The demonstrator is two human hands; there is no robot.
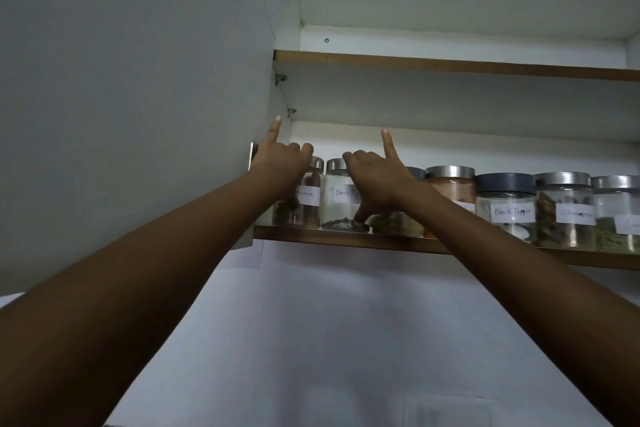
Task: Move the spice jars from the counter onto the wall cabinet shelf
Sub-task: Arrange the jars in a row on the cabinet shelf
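The spice jars are seen lined along the front of the lower shelf (346, 241) of the wall cabinet. The desk is not in view, so it cannot be told whether any are left there. The left hand (284, 163) is raised before the cinnamon jar (308, 198) at the 9 o'clock end of the row. The right hand (377, 180) lies across the black pepper jar (334, 208) and the jar of green leaves (394, 224) next toward 3 o'clock. On each hand the index finger is pointed toward 12 o'clock and the other fingers are curled. The right thumb is stretched down to the foot of the black pepper jar. Whether either grip is clenched on a jar or only laid against the glass cannot be told.

The chief danger is judged to be a fall. The jars are stood close to the shelf's front edge, so a jar dragged toward 6 o'clock by a withdrawing hand could be tipped over the lip and broken. The row is packed with little or no gap, so a push toward 3 o'clock could be passed along to the orange powder jar (450, 187) and beyond. The shelf top is hidden from below, so depth could easily be misjudged. The open cabinet door (138, 80) stands just beside the left hand at 9 o'clock and could be knocked.
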